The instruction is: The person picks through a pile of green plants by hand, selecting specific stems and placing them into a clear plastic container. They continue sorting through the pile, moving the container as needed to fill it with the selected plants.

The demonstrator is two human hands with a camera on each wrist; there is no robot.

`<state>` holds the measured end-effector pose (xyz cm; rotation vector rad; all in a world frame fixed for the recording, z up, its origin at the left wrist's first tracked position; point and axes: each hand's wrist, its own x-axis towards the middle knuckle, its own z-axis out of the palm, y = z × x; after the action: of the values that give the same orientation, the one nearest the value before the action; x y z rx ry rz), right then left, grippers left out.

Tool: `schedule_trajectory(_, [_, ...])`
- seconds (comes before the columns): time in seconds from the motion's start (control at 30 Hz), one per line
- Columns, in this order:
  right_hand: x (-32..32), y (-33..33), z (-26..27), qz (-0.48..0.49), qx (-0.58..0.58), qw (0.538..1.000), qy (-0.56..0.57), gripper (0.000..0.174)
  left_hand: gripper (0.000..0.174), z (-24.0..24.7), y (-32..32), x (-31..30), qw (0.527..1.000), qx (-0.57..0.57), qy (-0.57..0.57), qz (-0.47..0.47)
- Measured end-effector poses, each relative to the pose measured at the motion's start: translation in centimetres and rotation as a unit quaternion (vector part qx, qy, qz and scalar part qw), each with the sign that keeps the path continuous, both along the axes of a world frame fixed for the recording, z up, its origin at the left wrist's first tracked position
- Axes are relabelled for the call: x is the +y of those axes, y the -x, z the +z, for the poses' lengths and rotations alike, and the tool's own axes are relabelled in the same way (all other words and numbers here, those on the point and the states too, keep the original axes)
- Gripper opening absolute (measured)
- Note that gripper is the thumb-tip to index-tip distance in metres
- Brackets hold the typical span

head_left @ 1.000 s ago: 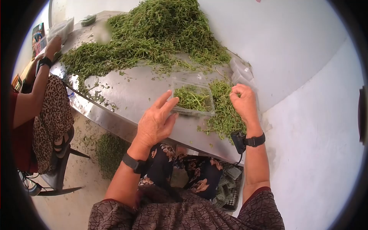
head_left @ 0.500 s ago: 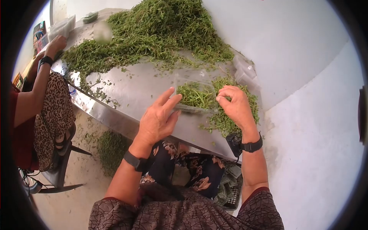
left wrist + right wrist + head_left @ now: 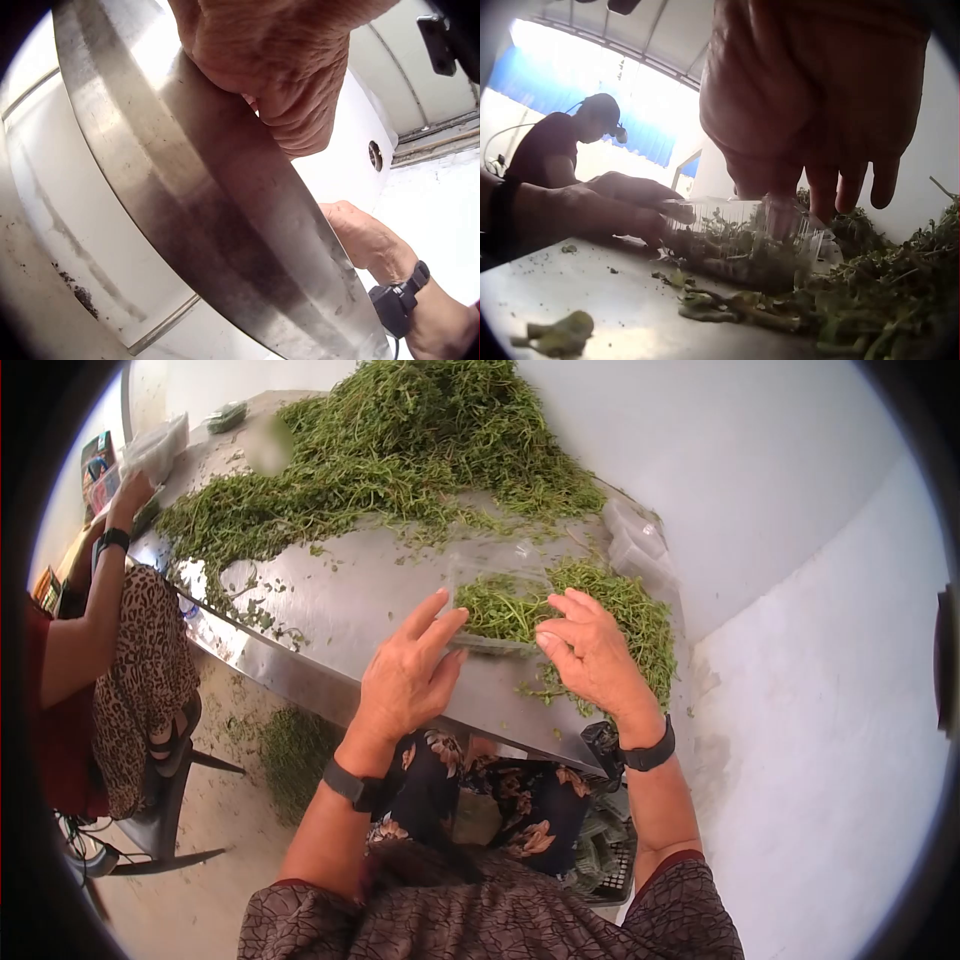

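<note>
A clear plastic box (image 3: pixel 490 647) with its lid raised stands on the metal table, filled with cut green stems (image 3: pixel 497 606). My left hand (image 3: pixel 402 675) rests at the box's left end, fingers fairly straight, fingertips right at the rim. At the right end, my right hand (image 3: pixel 600 660) reaches over the box with relaxed fingers. In the right wrist view, fingers of the right hand (image 3: pixel 810 97) point down, some showing through the clear wall of the box (image 3: pixel 742 217). Loose greens (image 3: pixel 640 625) lie beside and behind the right hand.
A large heap of greens (image 3: pixel 430 440) covers the table's back. Stacked clear boxes (image 3: pixel 637 540) stand at the right wall. Another person's arm (image 3: pixel 90 600) reaches over the table's left end. Beneath the table are a black crate (image 3: pixel 615 870) and a pile of greens (image 3: pixel 298 765).
My right hand has moved left from over the loose greens to the box's right end, its curled fingers loosening. The left hand has stayed at the box's left end.
</note>
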<state>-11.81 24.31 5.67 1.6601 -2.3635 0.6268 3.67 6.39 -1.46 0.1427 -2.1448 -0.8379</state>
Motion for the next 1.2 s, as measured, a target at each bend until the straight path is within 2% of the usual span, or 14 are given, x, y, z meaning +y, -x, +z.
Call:
schedule_trajectory(0.13, [0.5, -0.3, 0.2, -0.007, 0.003, 1.000, 0.003, 0.021, 0.048, 0.2, -0.1, 0.2, 1.000, -0.015, -0.023, 0.001])
schedule_trajectory(0.23, [0.8, -0.4, 0.1, -0.002, 0.000, 1.000, 0.001, 0.021, 0.048, -0.2, 0.1, -0.1, 1.000, -0.001, 0.011, 0.008])
schedule_trajectory(0.3, [1.5, -0.9, 0.1, -0.026, -0.039, 0.995, 0.086, 0.020, 0.048, -0.2, 0.0, -0.1, 1.000, 0.002, -0.007, 0.004])
schedule_trajectory(0.37, [2.6, -1.4, 0.3, -0.045, -0.043, 0.992, 0.108, 0.020, 0.047, -0.1, 0.1, 0.0, 1.000, 0.005, -0.027, -0.002])
schedule_trajectory(0.43, [3.8, -1.9, 0.2, -0.062, -0.049, 0.988, 0.131, 0.020, 0.047, 0.2, 0.0, -0.3, 0.995, 0.033, 0.083, 0.046])
schedule_trajectory(0.67, [7.2, -3.5, -2.4, -0.125, -0.037, 0.974, 0.187, 0.019, 0.046, 1.3, -0.1, 0.1, 0.991, 0.038, 0.123, 0.033])
schedule_trajectory(0.77, [7.3, -3.7, -4.0, -0.126, -0.065, 0.966, 0.215, 0.019, 0.045, 2.9, 0.4, 1.3, 0.983, 0.045, 0.177, 0.012])
schedule_trajectory(0.87, [7.4, -3.6, -5.5, -0.124, -0.057, 0.965, 0.226, 0.017, 0.042, 3.3, 1.4, 1.9, 0.975, -0.008, 0.222, -0.003])
schedule_trajectory(1.2, [7.4, -4.0, -6.4, -0.120, -0.047, 0.965, 0.228, 0.014, 0.042, 4.4, 3.9, 3.9, 0.963, -0.057, 0.262, -0.022])
